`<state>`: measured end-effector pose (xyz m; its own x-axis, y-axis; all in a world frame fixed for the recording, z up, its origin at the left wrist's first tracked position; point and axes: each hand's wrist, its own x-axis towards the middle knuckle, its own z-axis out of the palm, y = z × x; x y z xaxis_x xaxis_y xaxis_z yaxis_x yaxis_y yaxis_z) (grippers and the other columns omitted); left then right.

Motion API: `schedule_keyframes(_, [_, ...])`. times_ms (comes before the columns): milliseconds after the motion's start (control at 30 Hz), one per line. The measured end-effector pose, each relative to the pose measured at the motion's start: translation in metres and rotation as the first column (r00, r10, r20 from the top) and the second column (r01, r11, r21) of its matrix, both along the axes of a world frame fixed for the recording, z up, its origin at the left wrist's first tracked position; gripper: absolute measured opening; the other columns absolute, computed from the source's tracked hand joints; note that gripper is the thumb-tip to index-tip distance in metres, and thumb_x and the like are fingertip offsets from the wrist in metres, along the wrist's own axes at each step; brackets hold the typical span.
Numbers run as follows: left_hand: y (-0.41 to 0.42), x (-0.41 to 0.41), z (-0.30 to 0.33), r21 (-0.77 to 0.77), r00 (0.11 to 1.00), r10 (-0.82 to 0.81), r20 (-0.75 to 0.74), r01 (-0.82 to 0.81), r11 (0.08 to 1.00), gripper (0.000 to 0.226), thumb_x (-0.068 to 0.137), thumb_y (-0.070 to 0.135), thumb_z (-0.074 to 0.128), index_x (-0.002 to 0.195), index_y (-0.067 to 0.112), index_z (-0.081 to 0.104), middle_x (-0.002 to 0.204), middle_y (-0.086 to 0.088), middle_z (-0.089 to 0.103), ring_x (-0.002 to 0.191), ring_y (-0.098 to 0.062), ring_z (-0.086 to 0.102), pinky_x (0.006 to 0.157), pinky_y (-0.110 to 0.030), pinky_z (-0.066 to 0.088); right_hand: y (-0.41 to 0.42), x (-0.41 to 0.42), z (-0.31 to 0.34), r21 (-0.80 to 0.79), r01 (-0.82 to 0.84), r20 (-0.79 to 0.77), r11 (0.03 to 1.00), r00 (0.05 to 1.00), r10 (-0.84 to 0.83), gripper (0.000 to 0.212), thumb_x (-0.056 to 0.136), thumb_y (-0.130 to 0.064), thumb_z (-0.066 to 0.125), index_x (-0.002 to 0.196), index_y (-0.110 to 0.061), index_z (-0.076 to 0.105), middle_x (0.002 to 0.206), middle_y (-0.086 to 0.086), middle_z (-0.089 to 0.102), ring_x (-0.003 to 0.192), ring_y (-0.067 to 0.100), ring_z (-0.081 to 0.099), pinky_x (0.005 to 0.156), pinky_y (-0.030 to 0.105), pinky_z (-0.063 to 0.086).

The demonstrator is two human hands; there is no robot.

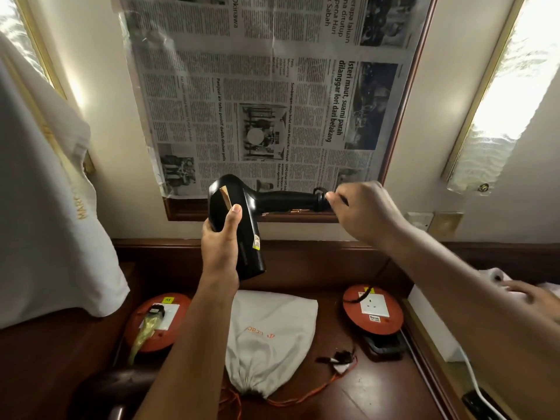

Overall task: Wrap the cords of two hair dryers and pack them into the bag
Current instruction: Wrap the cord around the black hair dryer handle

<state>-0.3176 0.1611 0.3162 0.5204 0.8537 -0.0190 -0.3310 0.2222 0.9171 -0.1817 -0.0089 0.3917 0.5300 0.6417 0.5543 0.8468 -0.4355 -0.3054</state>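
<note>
From the head camera, I am holding a black hair dryer (239,219) up in front of the newspaper-covered frame (272,86). My left hand (221,247) is curling around its barrel, thumb pressing the side. My right hand (363,210) is pinching the cord (321,195) at the far end of the handle, where a few loops are sitting. I am judging the wrapping barely begun: more cord seems to be trailing down toward the right orange reel (374,310). The white drawstring bag (269,338) is lying near me on the desk (378,395), its mouth cinched, nothing visibly packed. I cannot see a second dryer.
</note>
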Motion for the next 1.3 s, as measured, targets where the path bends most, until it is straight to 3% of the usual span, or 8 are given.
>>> schedule_keyframes(200, [0.001,-0.003,-0.003,-0.078,0.999,0.031,0.022,-0.029,0.997,0.048,0.083,0.047,0.068,0.122,0.026,0.052,0.120,-0.006,0.063,0.111,-0.028,0.061,0.097,-0.053,0.049,0.004,-0.031,-0.057,0.168,0.064,-0.355,0.984,0.935,0.000,0.023,0.098,-0.012,0.042,0.084,-0.009,0.060,0.065,-0.002,0.054,0.055,0.012,0.047,0.050,0.023,0.037])
schedule_keyframes(367, [-0.008,-0.006,-0.007,-0.105,0.999,0.028,0.032,-0.024,0.994,0.055,0.084,0.044,0.069,0.130,0.020,0.052,0.117,-0.007,0.065,0.107,-0.027,0.064,0.092,-0.050,0.053,0.007,-0.045,-0.086,0.376,0.098,-0.689,0.921,0.694,0.207,0.021,0.101,-0.013,0.042,0.092,-0.021,0.059,0.069,-0.002,0.052,0.057,0.010,0.042,0.048,0.023,0.036])
schedule_keyframes(667, [-0.019,-0.007,-0.005,-0.069,0.999,-0.016,0.028,0.018,0.997,0.055,0.083,0.044,0.069,0.128,0.018,0.051,0.115,-0.006,0.066,0.104,-0.025,0.065,0.078,-0.038,0.057,0.007,-0.056,-0.096,0.382,0.085,-0.554,0.920,0.818,0.154,0.016,0.099,-0.016,0.048,0.092,-0.013,0.062,0.067,0.001,0.055,0.055,0.008,0.044,0.047,0.018,0.038])
schedule_keyframes(767, [-0.015,-0.009,-0.003,-0.136,0.999,-0.043,0.030,0.047,0.990,0.084,0.061,0.062,0.078,0.128,0.020,0.053,0.120,-0.015,0.065,0.111,-0.038,0.062,0.092,-0.056,0.051,0.006,-0.057,-0.099,0.464,0.107,-0.757,0.880,0.564,0.330,0.028,0.101,-0.027,0.046,0.083,-0.011,0.060,0.058,0.001,0.048,0.047,0.012,0.036,0.040,0.025,0.029])
schedule_keyframes(867, [-0.015,-0.007,-0.002,-0.155,0.996,-0.070,0.046,0.077,0.985,0.090,0.055,0.065,0.080,0.128,0.019,0.054,0.120,-0.019,0.065,0.110,-0.042,0.062,0.081,-0.051,0.055,0.003,-0.056,-0.107,0.579,0.183,-0.814,0.795,0.193,0.548,0.037,0.099,-0.036,0.045,0.075,-0.010,0.057,0.051,0.000,0.037,0.040,0.010,0.026,0.038,0.020,0.021])
schedule_keyframes(1000, [-0.017,-0.011,0.001,-0.143,0.990,-0.132,0.046,0.137,0.980,0.087,0.058,0.066,0.078,0.127,0.019,0.054,0.117,-0.020,0.066,0.097,-0.039,0.066,0.070,-0.043,0.056,0.000,-0.050,-0.119,0.659,0.169,-0.747,0.733,0.034,0.664,0.030,0.101,-0.024,0.040,0.087,-0.007,0.061,0.059,0.001,0.039,0.047,0.011,0.033,0.044,0.023,0.029])
schedule_keyframes(1133, [-0.015,-0.018,0.004,-0.107,0.969,-0.230,0.087,0.239,0.965,0.075,0.071,0.061,0.069,0.127,0.015,0.051,0.107,-0.020,0.066,0.080,-0.033,0.066,0.064,-0.039,0.056,0.002,-0.039,-0.121,0.697,0.108,-0.715,0.709,0.042,0.697,0.026,0.098,-0.011,0.043,0.102,-0.005,0.067,0.066,0.004,0.049,0.060,0.015,0.047,0.061,0.031,0.039])
schedule_keyframes(1300, [-0.016,-0.024,0.010,-0.056,0.947,-0.302,0.108,0.309,0.949,0.070,0.076,0.059,0.065,0.128,0.014,0.051,0.104,-0.017,0.066,0.082,-0.030,0.064,0.065,-0.039,0.055,0.002,-0.018,-0.110,0.591,0.007,-0.762,0.807,0.333,0.556,0.022,0.097,-0.016,0.051,0.100,-0.005,0.069,0.065,0.006,0.053,0.057,0.019,0.050,0.061,0.031,0.047])
